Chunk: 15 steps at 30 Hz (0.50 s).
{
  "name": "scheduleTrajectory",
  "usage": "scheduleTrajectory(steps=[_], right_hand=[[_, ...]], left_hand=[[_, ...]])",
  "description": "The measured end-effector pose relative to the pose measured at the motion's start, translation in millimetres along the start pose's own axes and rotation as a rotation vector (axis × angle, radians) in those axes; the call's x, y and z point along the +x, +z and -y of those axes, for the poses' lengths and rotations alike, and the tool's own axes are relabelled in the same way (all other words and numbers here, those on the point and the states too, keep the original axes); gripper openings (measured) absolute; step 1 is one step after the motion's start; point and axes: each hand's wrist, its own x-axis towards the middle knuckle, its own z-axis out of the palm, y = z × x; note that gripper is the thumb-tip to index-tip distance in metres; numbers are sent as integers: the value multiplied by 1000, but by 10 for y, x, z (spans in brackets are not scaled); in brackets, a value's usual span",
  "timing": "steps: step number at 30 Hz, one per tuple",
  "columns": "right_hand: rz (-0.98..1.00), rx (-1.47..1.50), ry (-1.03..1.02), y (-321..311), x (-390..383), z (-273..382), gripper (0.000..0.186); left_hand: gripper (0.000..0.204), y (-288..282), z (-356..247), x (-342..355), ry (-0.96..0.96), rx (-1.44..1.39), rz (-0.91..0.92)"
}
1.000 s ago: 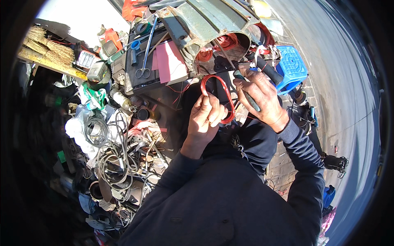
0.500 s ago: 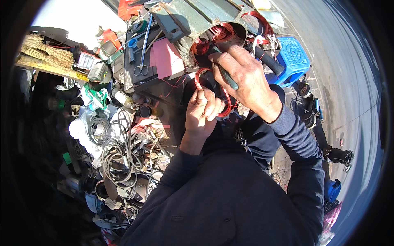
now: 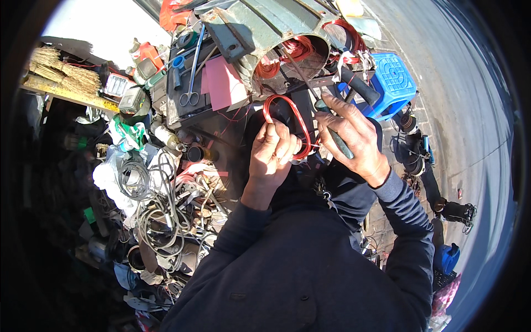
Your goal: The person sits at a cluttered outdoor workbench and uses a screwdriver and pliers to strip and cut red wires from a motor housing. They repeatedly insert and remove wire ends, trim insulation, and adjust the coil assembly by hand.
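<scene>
In front of my body, my left hand (image 3: 269, 154) pinches the lower left side of a loop of red enamelled wire (image 3: 302, 123). The loop stands up from my fingers as a long oval. My right hand (image 3: 358, 137) is closed around a screwdriver (image 3: 341, 145) with a dark green handle, just right of the loop. Its thin shaft points up and away toward a grey-green motor housing (image 3: 271, 21), and its tip shows near the opening. Inside that opening sit bundles of red wire windings (image 3: 298, 48).
Scissors (image 3: 189, 98) and pink sheets (image 3: 225, 83) lie on the bench left of the housing. A blue plastic stool (image 3: 394, 74) stands at right, with a black-handled tool (image 3: 360, 86) beside it. Cable coils (image 3: 157, 221) and scrap pile up at lower left.
My right hand has moved down and to the right, away from the housing opening, bringing the screwdriver along and uncovering its shaft and the wire loop. My left hand has stayed nearly still.
</scene>
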Motion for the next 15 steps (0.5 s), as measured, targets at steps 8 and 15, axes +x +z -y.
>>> scheduleTrajectory(steps=[8, 15], right_hand=[[-11, 18, -69, -318, 441, 522, 34], [-296, 368, 346, -1250, 196, 616, 15]], left_hand=[[32, 29, -35, -23, -34, 13, -98], [33, 44, -15, 72, -18, -34, -35]])
